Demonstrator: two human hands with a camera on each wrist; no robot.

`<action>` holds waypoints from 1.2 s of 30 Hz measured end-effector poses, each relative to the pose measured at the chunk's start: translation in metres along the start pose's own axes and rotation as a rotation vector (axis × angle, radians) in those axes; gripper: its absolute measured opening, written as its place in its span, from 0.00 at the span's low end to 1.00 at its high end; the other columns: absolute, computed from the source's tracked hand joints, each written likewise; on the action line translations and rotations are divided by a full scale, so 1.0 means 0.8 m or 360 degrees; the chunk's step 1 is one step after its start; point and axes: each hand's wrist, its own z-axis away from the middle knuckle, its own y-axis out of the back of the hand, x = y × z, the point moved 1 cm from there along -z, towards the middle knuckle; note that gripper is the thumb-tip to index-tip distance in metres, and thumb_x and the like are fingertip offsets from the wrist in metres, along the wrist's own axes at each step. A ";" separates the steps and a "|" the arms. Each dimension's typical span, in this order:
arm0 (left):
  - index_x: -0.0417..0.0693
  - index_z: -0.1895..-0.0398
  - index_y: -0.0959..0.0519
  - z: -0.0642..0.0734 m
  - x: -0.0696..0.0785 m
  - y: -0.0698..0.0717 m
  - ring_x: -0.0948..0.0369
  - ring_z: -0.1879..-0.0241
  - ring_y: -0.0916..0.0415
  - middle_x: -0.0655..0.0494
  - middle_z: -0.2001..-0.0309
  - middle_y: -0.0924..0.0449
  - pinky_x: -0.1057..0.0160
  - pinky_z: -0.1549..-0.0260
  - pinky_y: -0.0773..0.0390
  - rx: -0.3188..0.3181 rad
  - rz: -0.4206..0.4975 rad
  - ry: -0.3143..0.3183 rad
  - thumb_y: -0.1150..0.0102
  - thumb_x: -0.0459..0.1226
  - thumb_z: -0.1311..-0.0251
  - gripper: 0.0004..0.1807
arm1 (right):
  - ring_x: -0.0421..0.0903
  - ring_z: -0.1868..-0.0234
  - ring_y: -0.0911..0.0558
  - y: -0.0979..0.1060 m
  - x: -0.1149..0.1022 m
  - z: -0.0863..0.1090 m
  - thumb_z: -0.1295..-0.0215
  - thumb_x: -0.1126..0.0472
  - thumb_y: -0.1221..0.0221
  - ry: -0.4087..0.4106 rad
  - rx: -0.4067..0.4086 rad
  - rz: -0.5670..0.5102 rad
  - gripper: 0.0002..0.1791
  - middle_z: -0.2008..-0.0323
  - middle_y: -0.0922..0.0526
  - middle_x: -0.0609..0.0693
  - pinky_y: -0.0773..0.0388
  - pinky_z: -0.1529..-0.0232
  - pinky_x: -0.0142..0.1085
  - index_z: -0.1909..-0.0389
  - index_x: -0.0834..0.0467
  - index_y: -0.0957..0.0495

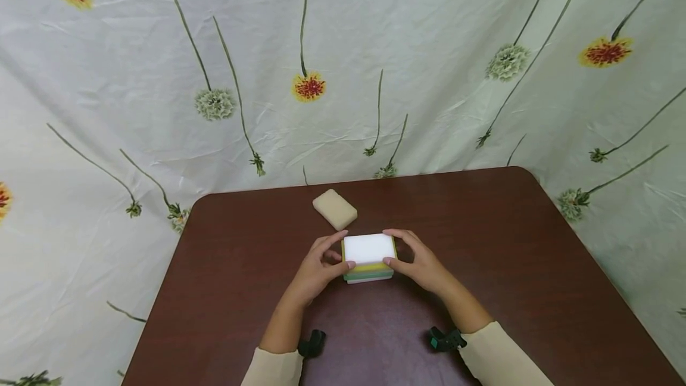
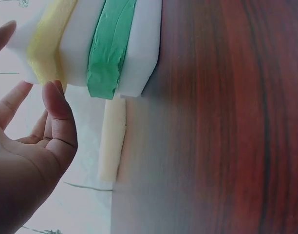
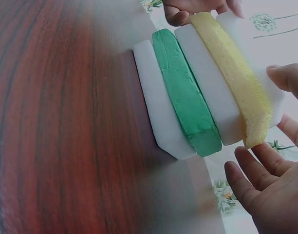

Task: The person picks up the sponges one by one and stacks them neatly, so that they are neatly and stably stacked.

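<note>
In the head view, a stack of flat rectangular blocks sits mid-table. Its top white block [image 1: 368, 249] lies on a yellow sponge [image 3: 236, 73]. Below come a second white block [image 3: 207, 83], a green block [image 3: 185, 92] with a wrinkled, smooth surface and a white bottom block [image 3: 161, 102] on the table. At the stack's left end, my left hand [image 1: 315, 267] holds the top white block, thumb at the front corner and index finger at the back. My right hand [image 1: 426, 265] pinches the opposite end the same way. Other fingertips curl beside the yellow sponge.
A loose cream sponge [image 1: 335, 210] lies behind the stack, toward the table's back edge. The dark reddish-brown table [image 1: 236, 255] has rounded back corners. Behind it hangs a white flowered cloth [image 1: 257, 34]. Dark straps [image 1: 312, 344] circle both wrists.
</note>
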 end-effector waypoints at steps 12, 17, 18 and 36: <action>0.56 0.27 0.30 -0.018 0.006 0.012 0.57 0.53 0.24 0.49 0.37 0.30 0.61 0.57 0.24 0.0243 -0.0007 0.0062 0.34 0.40 0.35 0.32 | 0.55 0.31 0.31 0.002 0.000 0.003 0.36 0.53 0.31 -0.0048 -0.0007 0.0034 0.32 0.32 0.29 0.50 0.36 0.33 0.60 0.31 0.48 0.29; 0.57 0.28 0.29 -0.030 0.007 0.021 0.55 0.51 0.25 0.49 0.36 0.29 0.61 0.58 0.27 0.0289 0.0009 0.0128 0.34 0.40 0.36 0.32 | 0.55 0.30 0.31 0.003 -0.001 0.004 0.36 0.52 0.31 -0.0058 -0.0003 0.0047 0.31 0.32 0.29 0.49 0.36 0.33 0.59 0.33 0.40 0.28; 0.57 0.28 0.29 -0.033 0.007 0.022 0.54 0.51 0.25 0.49 0.36 0.29 0.61 0.58 0.28 0.0293 0.0008 0.0127 0.34 0.40 0.36 0.32 | 0.54 0.30 0.31 0.003 -0.001 0.004 0.36 0.52 0.31 -0.0056 -0.0003 0.0048 0.31 0.32 0.29 0.49 0.36 0.33 0.59 0.33 0.41 0.28; 0.48 0.26 0.34 -0.090 0.004 0.043 0.47 0.36 0.31 0.44 0.36 0.35 0.53 0.48 0.24 0.0440 -0.0156 0.0221 0.36 0.37 0.37 0.35 | 0.55 0.37 0.26 0.002 0.000 0.001 0.34 0.52 0.32 -0.0078 -0.0042 0.0030 0.33 0.31 0.30 0.51 0.27 0.39 0.53 0.29 0.48 0.31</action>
